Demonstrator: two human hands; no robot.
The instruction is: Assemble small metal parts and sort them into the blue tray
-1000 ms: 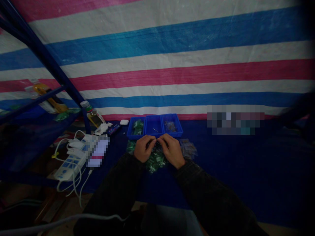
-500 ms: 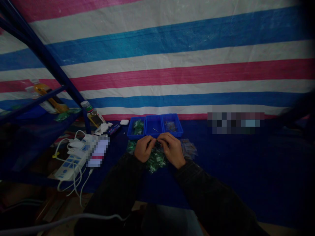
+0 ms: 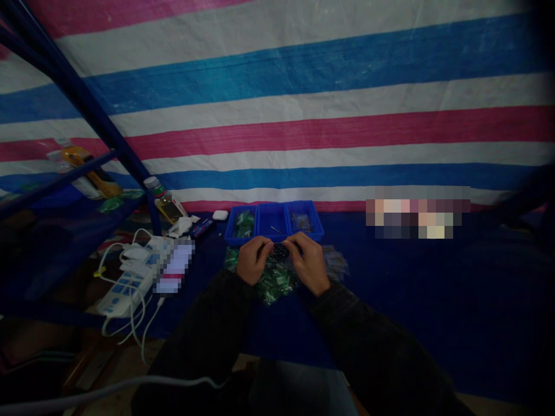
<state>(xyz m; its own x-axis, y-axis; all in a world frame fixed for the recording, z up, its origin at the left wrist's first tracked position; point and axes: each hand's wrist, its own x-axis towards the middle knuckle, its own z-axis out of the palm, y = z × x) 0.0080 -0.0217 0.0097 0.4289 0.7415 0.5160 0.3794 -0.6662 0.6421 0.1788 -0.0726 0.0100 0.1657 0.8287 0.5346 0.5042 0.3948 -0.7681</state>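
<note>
My left hand is closed, thumb against the fingers, in front of the blue divided tray. Facing it, my right hand is pinched in the same way. Between the two sets of fingertips shows a small dark item, too dim to name. Just below the hands lies a pile of small clear packets with green contents. More green packets lie left of my left hand, and flat clear packets lie beyond my right hand.
Green packets fill the tray's left section, a thin metal piece lies in the middle, and clear packets in the right. At left are a power strip with white cables, a phone, a bottle and a blue post.
My hands have moved slightly apart, with my right hand shifting right. More of the dark item shows between them. The tray and packets stay in place.
</note>
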